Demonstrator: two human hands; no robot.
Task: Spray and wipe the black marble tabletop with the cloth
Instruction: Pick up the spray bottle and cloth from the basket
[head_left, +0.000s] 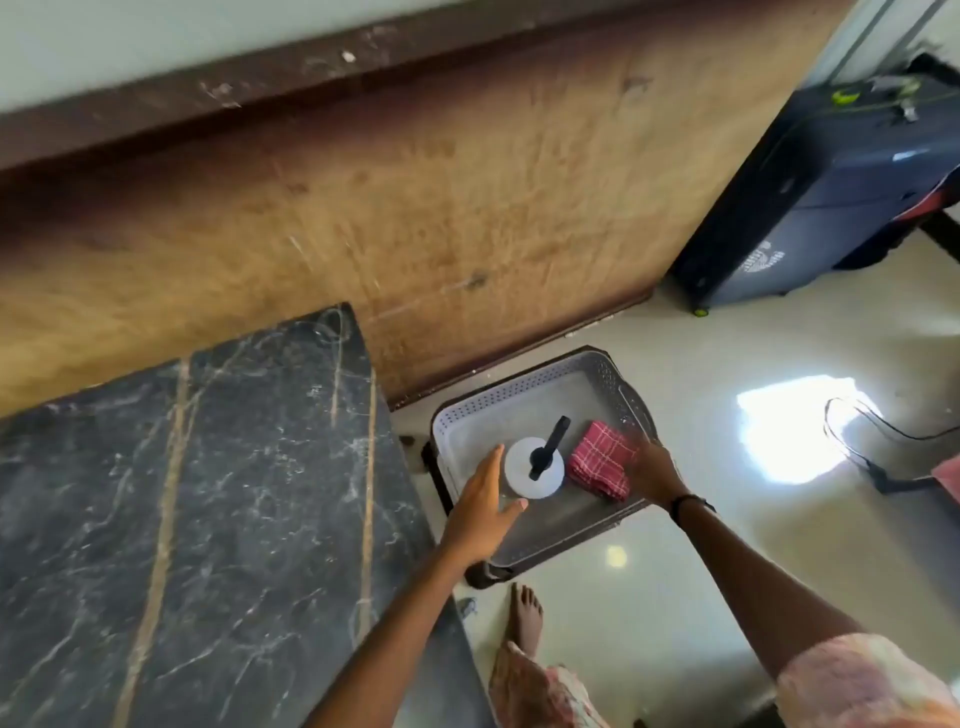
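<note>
The black marble tabletop (197, 519) with pale veins fills the lower left. To its right, a white basket (519, 397) stands on the floor. In it are a white spray bottle (535, 467) with a black nozzle, seen from above, and a folded red checked cloth (600, 460). My left hand (485, 512) reaches to the bottle's left side, fingers straight, thumb near its base. My right hand (652, 473) is at the cloth's right edge, blurred; whether it grips the cloth is unclear.
A wooden panel (415, 208) rises behind the table and basket. A dark blue suitcase (831, 197) stands at the upper right. A black cable (872, 436) lies on the glossy pale floor. My bare foot (525, 618) is below the basket.
</note>
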